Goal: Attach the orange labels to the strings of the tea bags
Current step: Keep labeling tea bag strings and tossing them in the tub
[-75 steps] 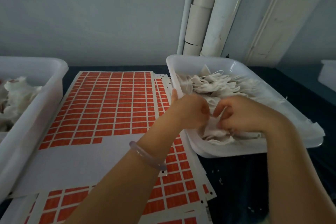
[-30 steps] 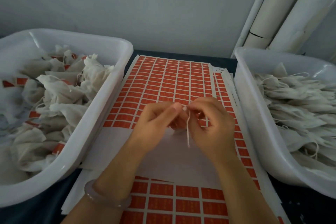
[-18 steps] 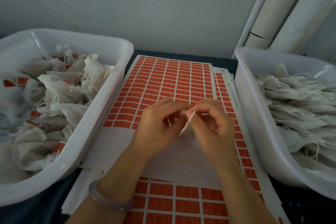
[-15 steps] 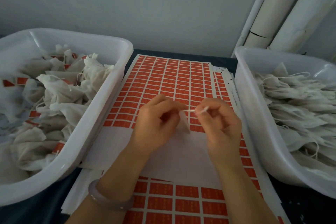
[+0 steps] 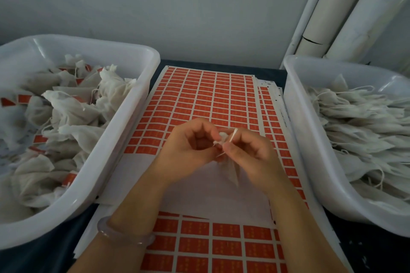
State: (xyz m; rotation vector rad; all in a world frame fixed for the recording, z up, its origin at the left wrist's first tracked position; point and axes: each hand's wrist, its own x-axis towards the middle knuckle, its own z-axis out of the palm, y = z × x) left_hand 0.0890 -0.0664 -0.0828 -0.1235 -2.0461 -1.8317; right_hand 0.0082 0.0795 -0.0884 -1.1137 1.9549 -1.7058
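A sheet of orange labels [image 5: 206, 95] lies flat between two white tubs. Above its lower, peeled white part, my left hand [image 5: 188, 150] and my right hand [image 5: 250, 153] meet. My left hand pinches the gathered top of a white tea bag [image 5: 221, 137]. My right hand pinches the bag's white string [image 5: 233, 134] between thumb and forefinger. The bag's body [image 5: 231, 168] hangs down under my right hand, partly hidden by it.
The left white tub [image 5: 124, 139] holds tea bags with orange labels on them. The right white tub [image 5: 310, 153] holds unlabelled tea bags with loose strings. More label sheets [image 5: 210, 246] are stacked underneath, near me. White pipes [image 5: 328, 17] stand at the back right.
My hands took a tea bag from the right tub and carried it over the label sheet. Since half a second ago my right hand has drawn the string back toward my left fingers.
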